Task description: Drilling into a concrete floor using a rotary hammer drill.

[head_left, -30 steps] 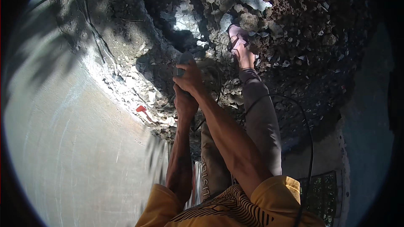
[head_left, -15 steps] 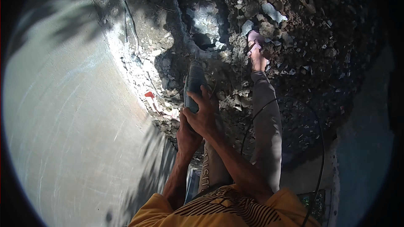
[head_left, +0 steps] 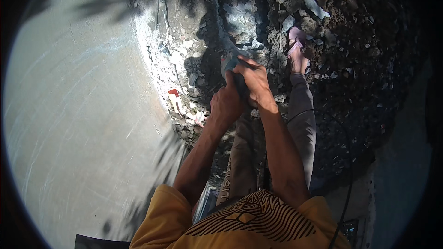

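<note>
A power tool (head_left: 230,62) with a blue-green and dark body is in both my hands, its front end over the groove (head_left: 220,18) in the broken ground. My left hand (head_left: 226,103) wraps its rear part from the left side. My right hand (head_left: 254,79) grips it from the right, further forward, with the fingers over the top. The hands hide much of the body, and I cannot make out the tool's exact kind or its working tip. Pale rubble lies right around the front end.
A smooth, pale concrete surface (head_left: 83,120) fills the left side. Broken stones (head_left: 341,64) spread over the right. My sandalled foot (head_left: 296,48) stands on the rubble. A black cable (head_left: 349,157) loops on the right; loose wires (head_left: 164,14) lie at the far left. A red-and-white scrap (head_left: 174,94) lies beside the concrete.
Both hands and the tool have moved forward and slightly right. My right hand has shifted round to the tool's right side. The view has swung a little left.
</note>
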A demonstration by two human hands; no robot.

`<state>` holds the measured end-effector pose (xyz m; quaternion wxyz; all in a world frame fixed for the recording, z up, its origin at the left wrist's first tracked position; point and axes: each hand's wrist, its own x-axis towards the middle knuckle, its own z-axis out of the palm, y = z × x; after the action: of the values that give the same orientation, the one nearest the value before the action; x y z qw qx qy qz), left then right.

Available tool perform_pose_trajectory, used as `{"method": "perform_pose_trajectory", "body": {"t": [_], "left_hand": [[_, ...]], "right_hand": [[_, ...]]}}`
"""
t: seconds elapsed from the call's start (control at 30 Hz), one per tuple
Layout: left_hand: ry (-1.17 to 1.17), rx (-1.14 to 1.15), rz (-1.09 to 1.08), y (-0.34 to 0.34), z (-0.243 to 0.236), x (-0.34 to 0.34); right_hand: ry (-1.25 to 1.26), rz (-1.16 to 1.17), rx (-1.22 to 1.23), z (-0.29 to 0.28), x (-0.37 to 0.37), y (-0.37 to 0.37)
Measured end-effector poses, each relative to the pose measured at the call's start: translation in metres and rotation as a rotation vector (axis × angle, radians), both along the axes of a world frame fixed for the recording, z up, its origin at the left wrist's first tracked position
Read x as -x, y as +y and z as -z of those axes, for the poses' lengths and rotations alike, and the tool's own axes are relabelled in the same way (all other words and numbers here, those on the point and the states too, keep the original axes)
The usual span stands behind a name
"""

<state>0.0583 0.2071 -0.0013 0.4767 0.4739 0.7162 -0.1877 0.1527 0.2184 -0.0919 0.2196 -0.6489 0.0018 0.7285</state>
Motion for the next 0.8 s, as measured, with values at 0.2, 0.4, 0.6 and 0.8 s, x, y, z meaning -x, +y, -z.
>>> {"method": "perform_pose_trajectory", "body": {"t": [0.2, 0.4, 0.6, 0.8], "left_hand": [[-0.072, -0.189, 0.167, 0.014, 0.049, -0.065], [0.042, -0.618, 0.510, -0.004, 0.073, -0.068], [-0.040, -0.143, 0.375, 0.032, 0.071, -0.085], [0.038, 0.034, 0.247, 0.064, 0.066, -0.085]], "right_hand": [[0.210, 0.184, 0.146, 0.036, -0.067, 0.027], [0.301, 0.231, 0.236, 0.052, -0.083, 0.030], [0.200, 0.074, 0.151, 0.063, -0.090, 0.039], [0.119, -0.079, 0.048, 0.068, -0.094, 0.052]]}}
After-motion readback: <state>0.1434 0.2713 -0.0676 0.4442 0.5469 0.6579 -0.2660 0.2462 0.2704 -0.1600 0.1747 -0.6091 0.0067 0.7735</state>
